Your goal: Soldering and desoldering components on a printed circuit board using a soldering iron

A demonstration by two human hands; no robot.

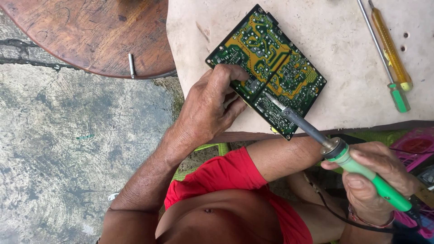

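A green and yellow circuit board [271, 58] lies tilted on a pale stone tabletop [343, 63], solder side up. My left hand [208, 106] grips the board's near left edge, thumb on top. My right hand [377, 180] holds a soldering iron [357, 165] with a green handle. Its metal tip rests on the board near the lower middle.
Two screwdrivers lie at the table's right: a long one with a green handle [398, 97] and a yellow one [391, 49]. A round wooden table [90, 36] with a small metal pin [131, 65] stands at the upper left. Concrete floor lies below left. Pink objects [418, 144] sit at the right.
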